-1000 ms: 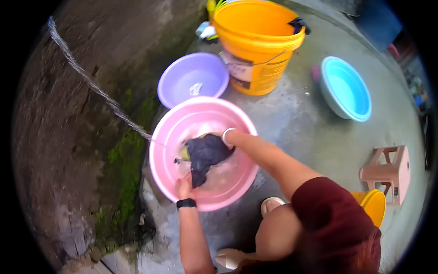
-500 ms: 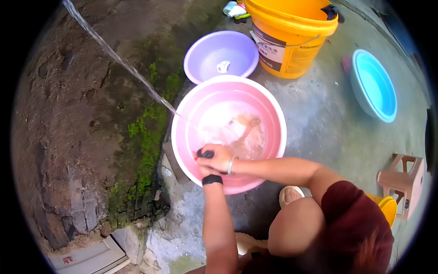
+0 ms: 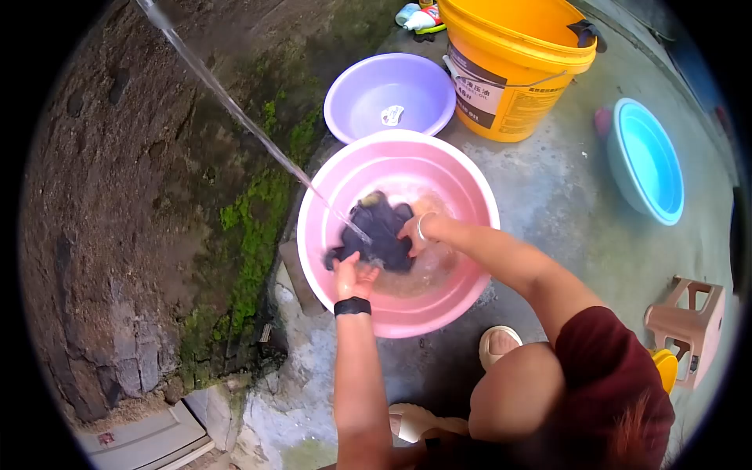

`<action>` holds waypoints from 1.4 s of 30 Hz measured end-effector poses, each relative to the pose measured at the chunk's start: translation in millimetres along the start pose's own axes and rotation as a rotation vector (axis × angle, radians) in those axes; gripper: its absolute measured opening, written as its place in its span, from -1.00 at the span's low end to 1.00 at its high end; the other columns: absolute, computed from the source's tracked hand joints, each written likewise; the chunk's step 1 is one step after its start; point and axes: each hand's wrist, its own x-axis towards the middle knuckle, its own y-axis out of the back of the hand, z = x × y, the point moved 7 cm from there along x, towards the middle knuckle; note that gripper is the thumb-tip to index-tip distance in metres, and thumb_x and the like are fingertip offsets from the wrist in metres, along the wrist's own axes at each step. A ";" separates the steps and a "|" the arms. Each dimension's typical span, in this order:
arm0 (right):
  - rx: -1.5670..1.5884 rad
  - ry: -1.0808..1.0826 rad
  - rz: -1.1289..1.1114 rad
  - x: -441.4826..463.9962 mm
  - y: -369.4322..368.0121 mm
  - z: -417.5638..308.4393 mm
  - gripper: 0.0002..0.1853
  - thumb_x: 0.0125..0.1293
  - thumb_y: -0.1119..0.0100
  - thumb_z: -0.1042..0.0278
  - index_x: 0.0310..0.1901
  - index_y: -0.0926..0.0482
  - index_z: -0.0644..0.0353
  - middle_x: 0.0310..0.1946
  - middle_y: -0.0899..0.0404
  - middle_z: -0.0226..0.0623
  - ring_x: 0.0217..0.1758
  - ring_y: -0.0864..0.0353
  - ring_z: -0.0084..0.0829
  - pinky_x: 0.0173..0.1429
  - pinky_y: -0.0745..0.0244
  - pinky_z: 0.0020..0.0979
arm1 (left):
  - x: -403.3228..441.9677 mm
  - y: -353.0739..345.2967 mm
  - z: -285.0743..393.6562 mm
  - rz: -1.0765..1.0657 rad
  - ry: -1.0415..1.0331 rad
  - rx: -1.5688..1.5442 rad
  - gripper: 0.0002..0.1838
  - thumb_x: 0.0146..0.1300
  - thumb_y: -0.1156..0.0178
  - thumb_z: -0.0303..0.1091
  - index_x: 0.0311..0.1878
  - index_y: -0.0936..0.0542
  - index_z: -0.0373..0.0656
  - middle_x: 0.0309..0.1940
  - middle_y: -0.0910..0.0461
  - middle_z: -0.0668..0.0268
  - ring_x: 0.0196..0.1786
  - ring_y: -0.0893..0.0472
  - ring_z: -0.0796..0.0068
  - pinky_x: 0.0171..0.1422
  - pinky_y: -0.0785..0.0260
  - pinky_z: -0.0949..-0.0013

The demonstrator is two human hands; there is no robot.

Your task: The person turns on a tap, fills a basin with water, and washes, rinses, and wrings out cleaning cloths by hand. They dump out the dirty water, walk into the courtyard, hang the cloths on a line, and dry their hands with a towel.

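A dark wet cloth [image 3: 389,227] lies spread out in the pink basin [image 3: 423,317], in shallow cloudy water. My left hand [image 3: 355,278], with a black band at the wrist, is at the cloth's near left edge, palm turned up and fingers apart. At the cloth's right edge is my right hand [image 3: 419,231], wearing a bracelet, its fingers bent onto the fabric. A stream of water [image 3: 243,117] falls from the upper left onto the cloth. Something pale brown shows in the water beside my right hand, too blurred to name.
Behind the pink basin stands a purple basin [image 3: 345,98] with a small white item inside. A large yellow bucket [image 3: 509,94] is next to it, with bottles [image 3: 419,17] beyond. To the right are a blue basin [image 3: 646,160] and a plastic stool [image 3: 685,321]. A mossy bank [image 3: 251,219] borders the left.
The dark cloth, bunched in my two hands before, is now spread out in the pink basin under the water stream. My hands have moved apart, the right one farther right and away from me.
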 end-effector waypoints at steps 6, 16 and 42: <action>-0.107 -0.284 0.614 26.7 18.9 17.3 -0.62 0.16 -0.01 0.10 -0.05 -0.53 0.11 -0.20 -0.53 0.00 -0.02 -0.49 -0.06 0.16 -0.28 -0.13 | -8.7 2.6 -35.3 0.094 0.100 -0.215 -0.46 0.20 -0.02 -0.34 0.20 -0.14 -0.33 0.29 0.04 0.13 0.36 0.03 0.06 0.29 0.07 -0.29; 0.110 -0.091 0.689 6.6 28.3 17.7 -0.55 0.02 -0.16 -0.04 -0.20 -0.58 0.17 -0.28 -0.56 -0.08 -0.19 -0.54 -0.16 -0.03 -0.40 -0.20 | -18.9 10.8 -41.6 -0.075 0.175 -0.234 -0.34 0.27 0.11 -0.16 0.36 0.08 -0.12 0.38 0.17 0.14 0.38 0.13 -0.13 0.29 0.17 -0.36; -0.088 -0.023 0.251 18.8 -3.9 6.1 -0.72 0.09 -0.10 0.17 -0.25 -0.57 0.18 -0.30 -0.58 -0.03 -0.20 -0.58 -0.15 -0.07 -0.44 -0.21 | -3.9 15.5 -4.4 0.079 -0.121 0.122 -0.50 0.17 -0.09 -0.26 0.19 -0.22 -0.01 0.12 -0.20 0.23 0.08 -0.28 0.10 -0.01 -0.33 0.03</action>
